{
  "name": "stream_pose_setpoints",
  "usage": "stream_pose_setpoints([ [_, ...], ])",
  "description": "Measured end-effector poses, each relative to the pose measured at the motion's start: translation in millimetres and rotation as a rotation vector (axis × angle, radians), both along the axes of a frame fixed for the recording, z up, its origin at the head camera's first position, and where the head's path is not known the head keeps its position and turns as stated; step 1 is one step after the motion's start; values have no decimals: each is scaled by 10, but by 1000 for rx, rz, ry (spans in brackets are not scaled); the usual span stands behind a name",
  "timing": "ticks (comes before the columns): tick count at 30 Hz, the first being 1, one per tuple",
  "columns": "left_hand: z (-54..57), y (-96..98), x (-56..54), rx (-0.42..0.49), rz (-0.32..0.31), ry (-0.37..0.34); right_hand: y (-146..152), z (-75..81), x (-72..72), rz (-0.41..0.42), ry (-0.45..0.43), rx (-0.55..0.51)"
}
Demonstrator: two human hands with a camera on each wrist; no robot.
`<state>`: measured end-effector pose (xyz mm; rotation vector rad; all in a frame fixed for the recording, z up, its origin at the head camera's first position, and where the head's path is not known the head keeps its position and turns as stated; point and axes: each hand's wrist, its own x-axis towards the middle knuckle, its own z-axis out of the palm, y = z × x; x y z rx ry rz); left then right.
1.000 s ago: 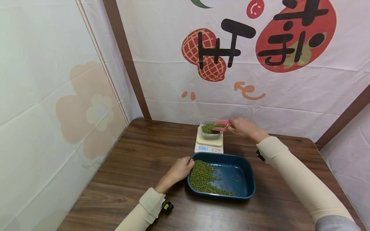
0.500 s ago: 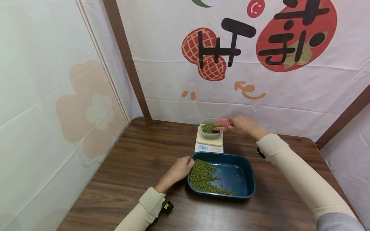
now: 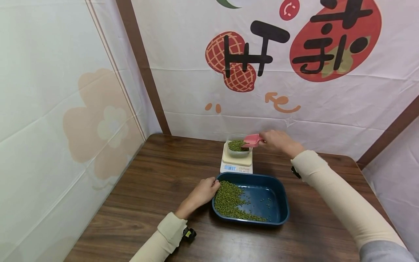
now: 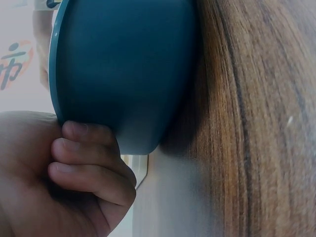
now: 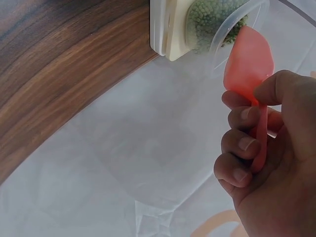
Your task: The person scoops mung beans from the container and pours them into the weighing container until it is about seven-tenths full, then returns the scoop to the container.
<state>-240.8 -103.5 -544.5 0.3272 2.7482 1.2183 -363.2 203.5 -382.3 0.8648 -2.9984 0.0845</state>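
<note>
My left hand (image 3: 203,191) grips the left rim of a deep blue tray (image 3: 260,208); in the left wrist view its fingers (image 4: 89,150) curl against the tray's outer wall. Green mung beans (image 3: 226,200) lie heaped in the tray's left part and along its front. My right hand (image 3: 277,141) holds a pink scoop (image 3: 251,141) by its handle, tilted over the right rim of a clear plastic container (image 3: 239,154). Mung beans (image 3: 236,145) cover the container's bottom. Under it is a kitchen scale (image 3: 237,162) with a lit display. The scoop's inside is partly hidden.
The scale stands directly behind the tray on a brown wooden table (image 3: 157,171). A printed white cloth wall (image 3: 186,91) rises close behind the table's back edge, and another cloth wall (image 3: 75,145) borders the left side.
Beans seen in the scoop a second ago have slid into the container. The scoop has risen slightly and the scale's displayed number has changed. The left hand and tray have stayed still.
</note>
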Motion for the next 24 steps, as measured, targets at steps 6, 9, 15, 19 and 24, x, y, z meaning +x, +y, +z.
stream_pose_setpoints([
  [6, -18, 10, 1, 13, 0, 7, -12, 40, 20, 23, 26, -7],
  [9, -40, 7, -6, -1, -4, 26, -3, 52, 20, 32, 33, -6],
  [15, 106, 32, 45, -13, 22, -28, 33, 53, 13, 26, 45, 11],
  [19, 56, 17, 34, 2, 10, -5, 44, 48, 34, 22, 44, 11],
  [24, 179, 35, 109, 23, 1, -12, 54, 40, 69, 19, 32, 4],
])
